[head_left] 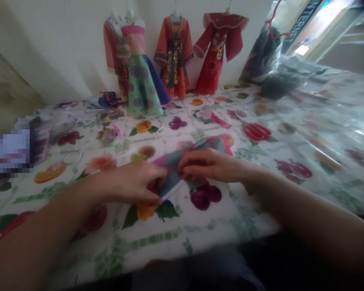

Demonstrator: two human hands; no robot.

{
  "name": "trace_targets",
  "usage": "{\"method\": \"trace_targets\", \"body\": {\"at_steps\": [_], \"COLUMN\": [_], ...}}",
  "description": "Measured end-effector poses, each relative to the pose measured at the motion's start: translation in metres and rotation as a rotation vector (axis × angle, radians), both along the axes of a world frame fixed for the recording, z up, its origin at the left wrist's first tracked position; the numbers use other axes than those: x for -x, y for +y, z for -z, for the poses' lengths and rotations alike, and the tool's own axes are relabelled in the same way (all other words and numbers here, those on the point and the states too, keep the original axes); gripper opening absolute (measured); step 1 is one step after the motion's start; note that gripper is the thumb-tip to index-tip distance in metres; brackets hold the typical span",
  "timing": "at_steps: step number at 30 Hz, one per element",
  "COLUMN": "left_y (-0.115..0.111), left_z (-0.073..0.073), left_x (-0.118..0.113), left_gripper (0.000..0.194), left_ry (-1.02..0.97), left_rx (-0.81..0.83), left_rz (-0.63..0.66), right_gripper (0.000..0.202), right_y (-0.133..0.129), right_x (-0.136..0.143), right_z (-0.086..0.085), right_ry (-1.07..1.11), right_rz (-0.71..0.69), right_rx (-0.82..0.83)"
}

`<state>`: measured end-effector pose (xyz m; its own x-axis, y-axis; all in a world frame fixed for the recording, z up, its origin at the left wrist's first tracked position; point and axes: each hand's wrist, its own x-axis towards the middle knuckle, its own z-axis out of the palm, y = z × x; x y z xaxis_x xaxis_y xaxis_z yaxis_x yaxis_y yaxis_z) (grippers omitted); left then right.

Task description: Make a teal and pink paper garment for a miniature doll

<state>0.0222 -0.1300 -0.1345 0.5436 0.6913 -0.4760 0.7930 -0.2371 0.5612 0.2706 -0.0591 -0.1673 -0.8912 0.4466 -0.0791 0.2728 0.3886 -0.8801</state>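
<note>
A small grey-green fabric piece (173, 178) with pink patterns and a pink edge lies on the flowered tablecloth, between and under my hands. My left hand (139, 182) has its fingers bent and pinches the left end of the fabric near its pale lower edge. From the other side my right hand (204, 163) rests on the fabric with curled fingers, its fingertips pressed together on the cloth. The fabric's right part shows behind my right hand. Any small item under the fingertips is hidden.
Several doll-sized dresses (174, 52) hang upright along the wall. Red-handled scissors (257, 131) lie at the right, near a pink strip (221, 120). A green beaded item (108, 137) and a clear ring (73, 157) are at the left. Plastic bags (263, 52) stand at the back right.
</note>
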Motion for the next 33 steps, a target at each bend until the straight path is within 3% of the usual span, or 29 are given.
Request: {"method": "trace_targets", "body": {"at_steps": [3, 6, 11, 20, 24, 33], "left_y": [0.001, 0.003, 0.005, 0.002, 0.003, 0.000], "left_z": [0.000, 0.001, 0.005, 0.014, 0.018, 0.007], "left_x": [0.000, -0.002, -0.007, -0.013, -0.014, -0.009], "left_gripper": [0.027, 0.033, 0.031, 0.028, 0.030, 0.025], "left_ry": [0.001, 0.016, 0.006, -0.058, -0.071, -0.067], "left_rx": [-0.031, -0.165, -0.335, -0.263, -0.233, -0.113], "left_rz": [0.007, 0.020, 0.021, 0.011, 0.017, 0.034], "right_gripper": [0.025, 0.025, 0.025, 0.024, 0.022, 0.031], "right_y": [0.000, 0.001, 0.002, -0.003, -0.003, -0.004], "right_x": [-0.001, -0.001, -0.002, 0.000, 0.001, 0.000], "right_z": [0.000, 0.000, 0.001, -0.006, -0.004, 0.000], "right_ry": [0.033, 0.092, 0.127, 0.075, 0.035, -0.044], "right_rz": [0.025, 0.071, 0.088, -0.022, -0.019, 0.041], "right_rx": [0.075, 0.186, 0.202, 0.185, 0.084, 0.071]}}
